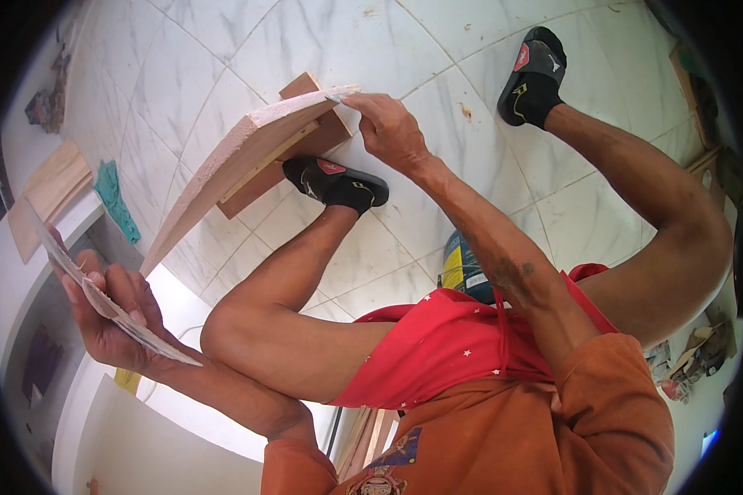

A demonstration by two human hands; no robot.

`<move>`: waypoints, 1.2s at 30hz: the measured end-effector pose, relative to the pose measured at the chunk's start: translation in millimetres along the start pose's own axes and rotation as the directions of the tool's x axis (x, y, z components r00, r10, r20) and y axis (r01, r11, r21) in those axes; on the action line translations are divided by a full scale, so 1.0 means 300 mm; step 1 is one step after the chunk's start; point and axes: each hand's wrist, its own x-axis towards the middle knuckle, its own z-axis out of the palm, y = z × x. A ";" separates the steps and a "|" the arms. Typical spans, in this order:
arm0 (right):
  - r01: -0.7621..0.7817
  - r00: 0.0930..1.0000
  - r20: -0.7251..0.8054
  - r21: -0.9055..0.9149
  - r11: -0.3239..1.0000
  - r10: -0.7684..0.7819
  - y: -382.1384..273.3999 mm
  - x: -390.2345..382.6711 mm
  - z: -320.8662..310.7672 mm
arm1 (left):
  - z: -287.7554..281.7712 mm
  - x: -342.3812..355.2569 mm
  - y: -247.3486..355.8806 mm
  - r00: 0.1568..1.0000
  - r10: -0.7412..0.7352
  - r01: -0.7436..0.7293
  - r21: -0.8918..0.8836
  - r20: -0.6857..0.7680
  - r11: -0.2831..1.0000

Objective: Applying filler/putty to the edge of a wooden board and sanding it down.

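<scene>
My left hand is closed round a thin flat sheet, seen nearly edge-on, with pale paste along its edge. My right hand is pinched on a small flat scraper, mostly hidden by the fingers. Its tip touches the far end of a wooden panel's edge. That edge has a pale pink, rough coating. The panel stands tilted on edge and leans over brown wooden boards with a lighter strip. My left foot, in a black slide sandal, is against these boards.
Marbled tiles cover the floor. A white curved cabinet stands at the left, with a loose plywood piece and a teal cloth on it. A dark container with a yellow label stands between my legs. Scraps lie at the right.
</scene>
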 end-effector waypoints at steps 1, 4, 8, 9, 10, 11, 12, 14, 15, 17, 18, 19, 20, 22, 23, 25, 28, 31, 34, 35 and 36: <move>0.020 1.000 -0.020 0.004 1.000 -0.020 0.003 -0.017 0.001 | 0.002 0.001 0.000 1.000 0.000 0.000 -0.013 0.005 1.000; 0.032 0.999 0.010 0.013 0.999 -0.032 0.016 -0.046 -0.018 | 0.003 -0.002 -0.001 1.000 -0.006 0.006 -0.015 -0.009 1.000; -0.052 0.997 -0.063 -0.001 0.999 0.052 0.005 -0.021 -0.016 | 0.001 -0.001 -0.002 1.000 -0.009 0.009 -0.023 0.010 1.000; -0.042 0.997 -0.066 0.001 0.999 0.042 0.000 -0.005 -0.014 | -0.002 0.000 0.003 0.997 -0.039 0.042 -0.055 0.061 0.998; -0.032 0.997 -0.069 0.002 0.999 0.032 -0.006 0.009 -0.013 | -0.005 0.002 0.007 0.991 -0.067 0.077 -0.084 0.113 0.993; -0.032 0.997 -0.070 0.003 0.999 0.032 -0.013 0.021 -0.015 | -0.007 0.002 0.008 0.991 -0.067 0.076 -0.083 0.113 0.994; -0.036 0.999 -0.038 -0.008 0.999 0.036 -0.017 0.031 -0.017 | -0.010 0.002 0.009 0.991 -0.067 0.076 -0.076 0.113 0.994; -0.040 0.999 -0.006 -0.020 0.999 0.039 -0.029 0.047 -0.020 | -0.010 0.000 0.006 0.991 -0.067 0.075 -0.069 0.112 0.995; -0.022 1.000 0.006 -0.012 1.000 0.022 -0.029 0.048 -0.017 | -0.006 -0.002 0.001 0.998 -0.035 0.037 -0.034 0.053 0.999; -0.005 1.000 0.018 -0.005 1.000 0.005 -0.028 0.045 -0.016 | -0.003 -0.002 -0.002 1.000 -0.001 0.001 0.002 -0.005 1.000; 0.034 0.999 0.002 0.016 0.999 -0.034 -0.029 0.037 -0.014 | -0.003 -0.002 -0.001 1.000 -0.004 0.004 0.002 -0.010 1.000; 0.072 0.997 -0.015 0.036 0.997 -0.072 -0.026 0.030 -0.014 | -0.002 -0.003 0.000 1.000 -0.007 0.007 0.001 -0.016 1.000; 0.073 0.997 -0.015 0.036 0.997 -0.072 -0.019 0.019 -0.029 | -0.001 -0.003 0.000 1.000 -0.007 0.007 0.001 -0.016 1.000; 0.082 0.994 0.072 0.024 0.996 -0.084 -0.022 0.003 -0.068 | 0.000 -0.008 0.000 1.000 -0.002 0.002 0.002 -0.022 1.000; 0.083 0.994 0.072 0.026 0.996 -0.085 -0.026 0.010 -0.065 | -0.004 -0.010 0.003 1.000 -0.001 0.001 0.004 -0.023 1.000; 0.021 1.000 -0.019 0.047 0.999 -0.020 -0.033 0.023 -0.066 | -0.007 -0.010 0.004 1.000 -0.008 0.008 -0.018 -0.007 1.000; 0.002 1.000 -0.012 0.073 0.997 -0.002 -0.056 0.057 -0.057 | -0.005 -0.011 -0.001 0.999 0.003 -0.003 0.003 -0.035 1.000; 0.050 0.998 -0.042 0.055 0.997 -0.047 -0.075 0.078 -0.038 | -0.004 -0.010 0.000 0.996 -0.008 0.010 0.020 -0.086 1.000; 0.078 0.996 -0.044 0.028 0.997 -0.077 -0.087 0.076 -0.024 | 0.011 -0.012 0.000 0.995 0.006 -0.002 0.041 -0.099 0.999; 0.078 0.996 -0.044 0.028 0.997 -0.077 -0.097 0.066 -0.016 | 0.008 -0.011 0.000 0.995 0.007 -0.003 0.041 -0.100 0.999; 0.078 0.996 -0.052 0.028 0.997 -0.077 -0.112 0.047 -0.009 | 0.004 -0.011 0.001 0.998 0.003 -0.001 0.018 -0.069 1.000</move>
